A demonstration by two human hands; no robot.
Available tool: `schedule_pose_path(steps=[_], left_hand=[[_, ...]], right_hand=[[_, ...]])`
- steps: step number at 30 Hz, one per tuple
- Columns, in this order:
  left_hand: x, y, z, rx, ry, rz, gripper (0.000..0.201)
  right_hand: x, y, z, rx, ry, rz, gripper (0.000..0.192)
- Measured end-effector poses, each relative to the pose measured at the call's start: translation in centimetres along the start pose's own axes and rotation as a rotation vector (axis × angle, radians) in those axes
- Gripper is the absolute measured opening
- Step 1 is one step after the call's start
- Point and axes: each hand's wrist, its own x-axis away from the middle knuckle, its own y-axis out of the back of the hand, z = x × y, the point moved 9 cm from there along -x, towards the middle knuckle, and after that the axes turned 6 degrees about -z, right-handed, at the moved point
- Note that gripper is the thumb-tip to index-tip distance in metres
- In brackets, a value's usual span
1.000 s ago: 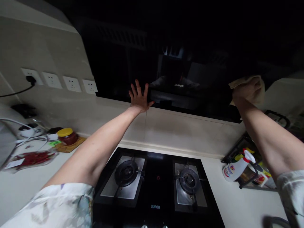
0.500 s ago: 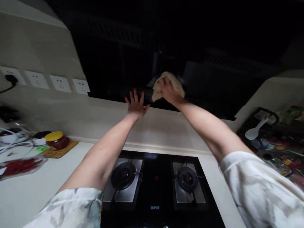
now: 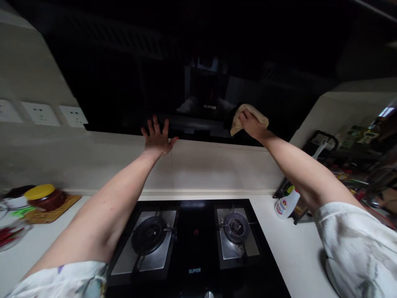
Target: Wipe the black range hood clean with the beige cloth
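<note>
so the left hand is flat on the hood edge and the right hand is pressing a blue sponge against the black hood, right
Not quite: it is no blue sponge. The head view shows the right hand pressing a beige cloth against the black range hood. The rest holds: the left hand lies flat, fingers spread, on the hood's lower edge above the gas stove.

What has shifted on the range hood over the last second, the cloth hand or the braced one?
The right hand swept the cloth along the hood's lower front: from the far right end to the middle beside the left hand, then partway back to the right. Its grip on the cloth never let go. The left hand stayed flat and open against the hood's lower edge. The stove is unchanged.
</note>
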Motion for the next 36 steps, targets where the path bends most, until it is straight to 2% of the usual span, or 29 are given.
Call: schedule_pose_path(steps=[3, 5, 7, 9, 11, 14, 17, 20, 23, 27, 30, 33, 36], left_hand=[[-0.1, -0.1, 0.3, 0.077, -0.019, -0.034, 0.102], [-0.1, -0.2, 0.5, 0.104, -0.043, -0.048, 0.1], [-0.1, -0.2, 0.5, 0.095, -0.054, -0.045, 0.094], [0.0, 0.0, 0.4, 0.052, -0.042, -0.022, 0.089], [0.1, 0.1, 0.2, -0.015, -0.024, 0.019, 0.087], [0.2, 0.3, -0.1, -0.089, -0.007, 0.064, 0.087], [0.2, 0.1, -0.2, -0.108, -0.01, 0.065, 0.087], [0.1, -0.2, 0.1, -0.093, -0.009, 0.046, 0.087], [0.0, -0.4, 0.2, -0.074, -0.021, 0.028, 0.087], [-0.1, -0.4, 0.0, -0.079, -0.02, 0.036, 0.088], [-0.1, -0.3, -0.1, -0.088, -0.007, 0.046, 0.09], [-0.1, -0.2, -0.2, -0.095, -0.003, 0.054, 0.091], [-0.2, -0.4, -0.1, -0.116, 0.003, 0.076, 0.09]], right_hand=[[1.9, 2.7, -7.5, 0.019, -0.112, -0.009, 0.03], [3.0, 4.6, -11.3, 0.087, -0.13, -0.013, 0.033], [3.8, 7.0, -14.2, 0.185, -0.158, -0.082, 0.038], [4.2, 9.3, -16.1, 0.249, -0.214, -0.206, 0.043], [4.2, 10.6, -17.1, 0.235, -0.297, -0.311, 0.048], [3.0, 9.9, -16.1, 0.171, -0.399, -0.376, 0.051], [0.7, 7.5, -11.5, 0.136, -0.398, -0.424, 0.053], [-2.0, 4.6, -4.0, 0.134, -0.322, -0.45, 0.056], [-4.0, 2.0, 3.7, 0.168, -0.254, -0.409, 0.056], [-5.6, -1.2, 14.5, 0.148, 0.038, -0.331, 0.057], [-5.7, -3.9, 21.5, 0.057, 0.276, -0.229, 0.056], [-5.1, -6.2, 26.2, 0.017, 0.467, -0.13, 0.057], [-4.2, -7.3, 26.9, 0.038, 0.541, -0.077, 0.062]])
